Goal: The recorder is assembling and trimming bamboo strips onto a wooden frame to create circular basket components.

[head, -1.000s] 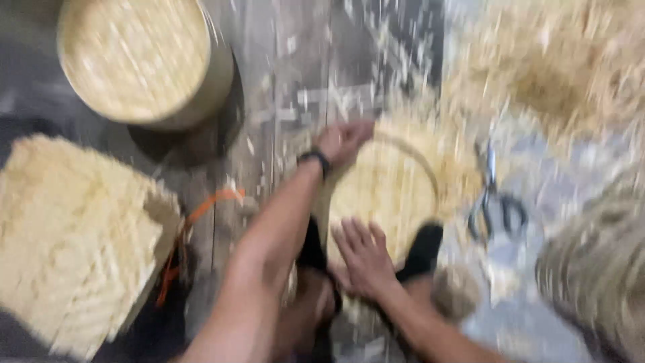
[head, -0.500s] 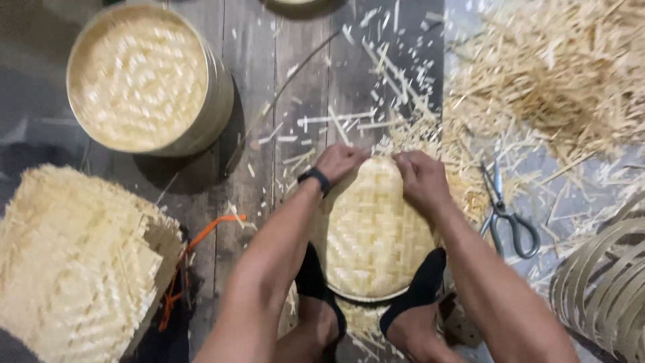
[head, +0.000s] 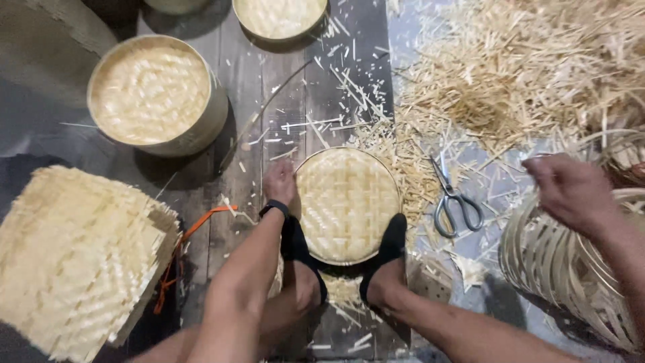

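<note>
Head view. Your left hand (head: 280, 181) rests on the left rim of the round woven bamboo disc (head: 347, 204), fingers curled loosely against its edge; whether they pinch the rim or only press it, you cannot tell. The disc lies flat on the dark plank floor (head: 255, 81), its near edge pinned under both your black-socked feet (head: 390, 259).

Your right hand (head: 571, 191) is well off to the right, above the stack of bamboo hoops (head: 564, 265), fingers bent in a loose fist; nothing shows in its grasp for certain.

Scissors (head: 453, 202) lie just beside the disc's right edge, blades pointing away from you. Beyond them a deep pile of bamboo shavings (head: 524, 74) crowds the right side.

Left of the disc there is a strip of bare planks. Further left sit a round bamboo steamer basket (head: 158, 94) and, nearer you, a stack of square woven mats (head: 74, 259) with an orange cord (head: 191, 232) at its edge.
</note>
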